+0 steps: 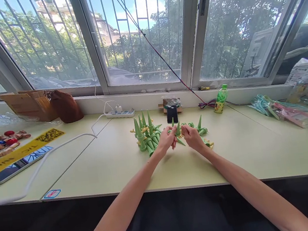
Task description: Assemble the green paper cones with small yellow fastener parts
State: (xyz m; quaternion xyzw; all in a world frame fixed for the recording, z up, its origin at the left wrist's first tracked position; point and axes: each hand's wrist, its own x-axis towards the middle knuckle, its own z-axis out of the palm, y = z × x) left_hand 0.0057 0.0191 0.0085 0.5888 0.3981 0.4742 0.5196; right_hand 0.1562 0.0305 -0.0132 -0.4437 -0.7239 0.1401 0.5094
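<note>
My left hand [168, 138] is closed around a green piece with a pointed cone [178, 129], which stands up between the two hands. Close beside it on the right, my right hand [192, 136] is curled with its fingers pressed together; what it grips is hidden. Another green point [180, 141] juts out below, between the hands. To the left stands a cluster of green cone-tipped pieces [145, 134] with small yellow parts among them. More green pieces [199, 125] lie behind and beside my right hand, with yellow bits near the wrist.
Behind the hands lies a black phone [171, 114] against a small box. A green-capped bottle [221, 99] and a power strip [120, 114] stand by the window. Wooden toys with coloured balls [2, 143], a tablet [19, 165] and a white cable [60, 146] are left; bagged cords [283, 109] lie right.
</note>
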